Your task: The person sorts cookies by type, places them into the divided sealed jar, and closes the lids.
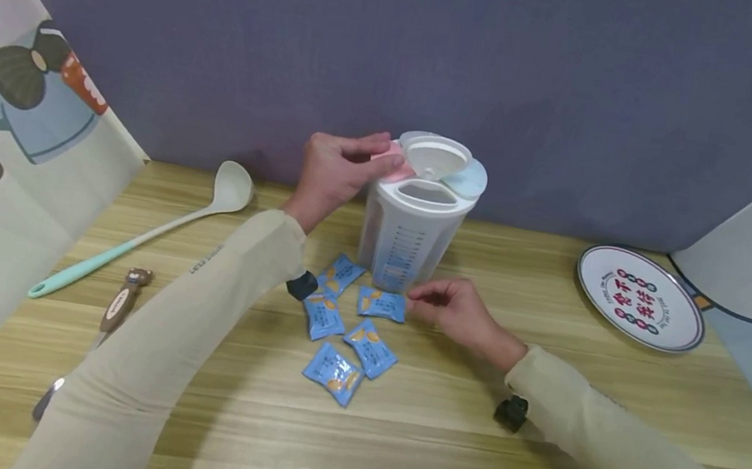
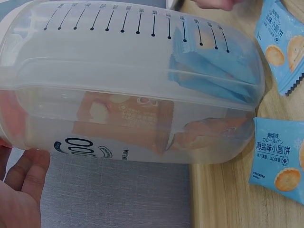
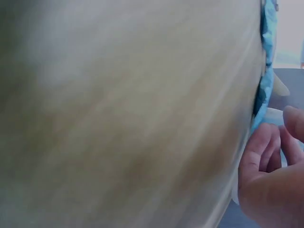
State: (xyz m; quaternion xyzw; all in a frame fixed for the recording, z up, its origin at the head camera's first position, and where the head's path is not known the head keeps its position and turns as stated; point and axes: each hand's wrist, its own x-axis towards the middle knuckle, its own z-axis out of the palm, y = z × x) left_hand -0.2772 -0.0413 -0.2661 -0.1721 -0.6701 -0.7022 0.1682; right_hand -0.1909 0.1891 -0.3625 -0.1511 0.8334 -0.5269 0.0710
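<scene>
A clear divided storage container (image 1: 377, 227) stands on the wooden table against the back wall. My left hand (image 1: 337, 174) grips its pink lid flap (image 1: 395, 167) at the top left edge, thumb at the front side. Through the container wall in the left wrist view show an orange packet (image 2: 123, 116) and blue packets (image 2: 211, 66). Close to the container's base, my right hand (image 1: 458, 317) has its loosely bent fingertips right at the end of a blue cracker packet (image 1: 379, 304). In the right wrist view its thumb is apart from the fingers.
Several more blue cracker packets (image 1: 334, 373) lie in front of the container. To the left are a ladle (image 1: 232, 188) with a mint handle and a utensil with a brown bear handle (image 1: 122, 300), partly behind my left sleeve. A printed plate (image 1: 603, 268) lies at the right.
</scene>
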